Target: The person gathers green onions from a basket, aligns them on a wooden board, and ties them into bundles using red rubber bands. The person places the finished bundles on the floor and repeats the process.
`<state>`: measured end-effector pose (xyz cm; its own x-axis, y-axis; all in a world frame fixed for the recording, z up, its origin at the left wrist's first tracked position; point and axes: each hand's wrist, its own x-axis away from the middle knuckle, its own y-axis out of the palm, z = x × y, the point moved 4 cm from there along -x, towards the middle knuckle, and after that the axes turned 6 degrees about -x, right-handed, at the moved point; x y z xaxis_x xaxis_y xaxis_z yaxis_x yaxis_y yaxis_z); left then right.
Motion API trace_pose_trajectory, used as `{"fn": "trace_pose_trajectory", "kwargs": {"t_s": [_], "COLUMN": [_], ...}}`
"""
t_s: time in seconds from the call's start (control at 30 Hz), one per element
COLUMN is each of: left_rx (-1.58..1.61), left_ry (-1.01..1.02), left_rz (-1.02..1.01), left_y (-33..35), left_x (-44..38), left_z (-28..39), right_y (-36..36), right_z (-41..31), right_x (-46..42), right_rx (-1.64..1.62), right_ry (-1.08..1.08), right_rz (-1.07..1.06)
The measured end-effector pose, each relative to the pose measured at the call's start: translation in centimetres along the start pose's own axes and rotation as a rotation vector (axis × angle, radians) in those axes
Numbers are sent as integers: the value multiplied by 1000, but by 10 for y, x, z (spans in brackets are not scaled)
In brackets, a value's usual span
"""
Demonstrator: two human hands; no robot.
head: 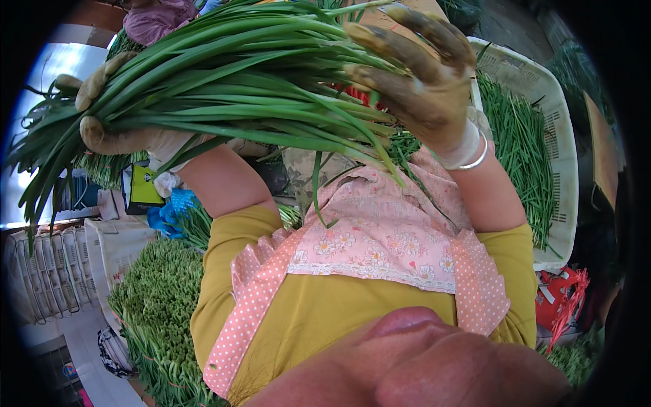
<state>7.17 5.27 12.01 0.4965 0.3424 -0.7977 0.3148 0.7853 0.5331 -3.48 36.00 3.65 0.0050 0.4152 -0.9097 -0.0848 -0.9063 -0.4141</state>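
Note:
My left hand (114, 114), in a stained thin glove, is closed around the leafy end of a loose bunch of long flat green leaves (229, 86), apparently garlic chives. The bunch is held up across the upper part of the view, its paler stem ends towards the right. Several leaf tips droop below my left hand, and a few strands hang over the pink flowered apron (376, 229). At the stem ends is my right hand (422, 76), also in a stained glove, with a bangle at the wrist. Its fingers are spread beside the stems; exact contact is partly hidden.
A white plastic crate (567, 168) of green leaves (513, 157) stands at right. Tied bundles of green stalks (157, 295) lie at lower left, near stacked white crates (51, 274). A blue plastic bag (175, 211) lies nearby. Another person's checked sleeve (157, 20) shows at top left.

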Motion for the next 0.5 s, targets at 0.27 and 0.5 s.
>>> {"fn": "trace_pose_trajectory", "kwargs": {"t_s": [0.27, 0.5], "left_rx": [-90, -11], "left_ry": [207, -117], "left_rz": [-14, 17], "left_y": [-13, -2], "left_x": [-6, -1], "left_z": [34, -9], "right_y": [-14, 14], "right_z": [9, -24], "right_x": [73, -6], "right_rx": [63, 175], "right_ry": [402, -70], "right_rz": [-161, -83]}}
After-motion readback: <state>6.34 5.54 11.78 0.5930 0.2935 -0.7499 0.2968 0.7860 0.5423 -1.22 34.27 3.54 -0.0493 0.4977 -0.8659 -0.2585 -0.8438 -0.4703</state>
